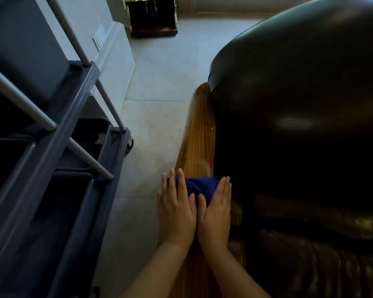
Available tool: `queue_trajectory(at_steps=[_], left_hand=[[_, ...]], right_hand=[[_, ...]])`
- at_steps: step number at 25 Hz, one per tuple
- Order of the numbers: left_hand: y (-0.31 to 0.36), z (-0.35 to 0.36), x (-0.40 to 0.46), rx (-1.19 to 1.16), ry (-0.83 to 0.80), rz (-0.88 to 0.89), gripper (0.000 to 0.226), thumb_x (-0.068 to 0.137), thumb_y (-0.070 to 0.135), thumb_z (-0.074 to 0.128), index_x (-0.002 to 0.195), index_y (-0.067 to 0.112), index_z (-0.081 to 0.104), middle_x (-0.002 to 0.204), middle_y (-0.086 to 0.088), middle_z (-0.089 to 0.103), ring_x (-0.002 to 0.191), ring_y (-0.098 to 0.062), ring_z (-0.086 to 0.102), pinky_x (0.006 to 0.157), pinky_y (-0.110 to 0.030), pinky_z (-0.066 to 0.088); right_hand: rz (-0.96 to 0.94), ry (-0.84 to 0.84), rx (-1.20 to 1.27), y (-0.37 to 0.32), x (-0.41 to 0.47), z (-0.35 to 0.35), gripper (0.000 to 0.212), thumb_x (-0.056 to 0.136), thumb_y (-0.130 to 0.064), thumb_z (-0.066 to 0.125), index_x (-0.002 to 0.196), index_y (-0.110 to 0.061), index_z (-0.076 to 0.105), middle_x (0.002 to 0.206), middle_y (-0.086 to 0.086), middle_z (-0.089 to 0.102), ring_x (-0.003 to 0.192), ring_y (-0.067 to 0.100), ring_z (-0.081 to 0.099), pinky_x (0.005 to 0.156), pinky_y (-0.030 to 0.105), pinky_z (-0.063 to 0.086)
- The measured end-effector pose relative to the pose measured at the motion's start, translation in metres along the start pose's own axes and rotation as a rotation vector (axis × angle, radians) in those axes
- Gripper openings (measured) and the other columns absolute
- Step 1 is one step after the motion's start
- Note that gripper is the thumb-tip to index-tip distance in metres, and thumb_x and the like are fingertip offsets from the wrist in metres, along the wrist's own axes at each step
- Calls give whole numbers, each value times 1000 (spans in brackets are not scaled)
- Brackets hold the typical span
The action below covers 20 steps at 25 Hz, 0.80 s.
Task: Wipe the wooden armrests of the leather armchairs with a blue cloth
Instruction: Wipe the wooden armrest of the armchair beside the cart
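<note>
A dark leather armchair (299,115) fills the right side. Its glossy wooden armrest (199,134) runs from the bottom centre up toward the middle. A blue cloth (199,186) lies across the near part of the armrest. My left hand (177,209) lies flat on the cloth's left side, fingers stretched out over the armrest's outer edge. My right hand (215,211) lies flat on the cloth's right side, beside the leather cushion. Both palms press down on the cloth, and most of it is hidden under them. A faint damp streak shows on the wood just beyond the cloth.
A grey cleaning cart (58,160) with metal rails and dark bins stands close on the left. A strip of pale tiled floor (157,104) separates it from the armrest. A wall with a switch plate (99,37) is at upper left, and a dark wooden stand (153,18) is at the far end.
</note>
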<state>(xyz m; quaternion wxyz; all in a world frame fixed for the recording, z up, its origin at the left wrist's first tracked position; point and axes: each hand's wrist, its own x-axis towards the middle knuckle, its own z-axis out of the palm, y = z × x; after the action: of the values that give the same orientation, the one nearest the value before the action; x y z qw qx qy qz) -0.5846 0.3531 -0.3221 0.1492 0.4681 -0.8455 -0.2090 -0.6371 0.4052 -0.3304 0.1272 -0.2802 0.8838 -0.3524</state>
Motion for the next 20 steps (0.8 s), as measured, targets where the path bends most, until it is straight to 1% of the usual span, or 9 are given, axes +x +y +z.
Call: queue_trajectory(at_steps=[3, 5, 8, 10, 12, 14, 17, 20], left_hand=[[13, 5, 75, -39, -53, -35, 59, 94, 34, 27, 144, 18, -1, 156, -9, 8, 143, -22, 2, 113, -40, 24], [18, 12, 121, -54, -59, -38, 57, 95, 31, 28, 144, 19, 1, 156, -8, 7, 144, -22, 2, 113, -38, 24], [20, 22, 157, -116, -39, -19, 54, 96, 29, 28, 144, 23, 4, 156, -6, 7, 143, -21, 3, 112, -37, 24], [20, 24, 174, -178, -40, -14, 53, 96, 28, 27, 144, 24, 6, 156, -6, 7, 143, -21, 4, 112, -37, 23], [20, 24, 192, -228, -77, -11, 51, 97, 27, 27, 144, 25, 7, 156, -5, 6, 143, -22, 5, 112, -37, 23], [20, 23, 206, -299, -112, -4, 50, 97, 26, 28, 144, 27, 9, 157, -5, 4, 143, -24, 6, 114, -39, 21], [18, 22, 203, -360, -105, 40, 49, 97, 22, 29, 143, 26, 14, 156, -6, 5, 143, -24, 6, 116, -41, 18], [13, 18, 180, -324, -71, 78, 49, 96, 20, 30, 143, 24, 16, 156, -8, 10, 143, -25, 7, 117, -39, 15]], right_hand=[[10, -20, -10, -19, 72, 7, 70, 95, -43, 31, 144, -15, -10, 157, 4, -7, 144, 15, -5, 110, 22, -1], [-3, -5, -26, -28, 120, 13, 70, 95, -41, 34, 145, -14, -7, 158, 6, -6, 144, 17, -4, 109, 23, -1], [-90, 39, -72, -32, 162, 21, 70, 94, -40, 39, 145, -14, 0, 158, 8, -3, 144, 20, -1, 111, 26, 3], [-103, 93, -99, -37, 175, 26, 69, 93, -38, 42, 145, -13, 5, 157, 12, 1, 144, 25, 4, 114, 32, 11], [-44, 151, -119, -43, 186, 30, 67, 92, -38, 43, 145, -13, 9, 155, 17, 6, 142, 29, 7, 114, 38, 18], [-2, 182, -150, -49, 193, 32, 65, 92, -39, 42, 144, -13, 12, 152, 18, 8, 139, 31, 7, 113, 41, 22], [-28, 179, -150, -49, 191, 31, 63, 93, -39, 41, 144, -13, 13, 152, 17, 8, 139, 30, 7, 112, 41, 22], [-106, 140, -100, -42, 172, 26, 62, 94, -35, 40, 145, -12, 14, 155, 13, 13, 142, 26, 12, 114, 35, 17]])
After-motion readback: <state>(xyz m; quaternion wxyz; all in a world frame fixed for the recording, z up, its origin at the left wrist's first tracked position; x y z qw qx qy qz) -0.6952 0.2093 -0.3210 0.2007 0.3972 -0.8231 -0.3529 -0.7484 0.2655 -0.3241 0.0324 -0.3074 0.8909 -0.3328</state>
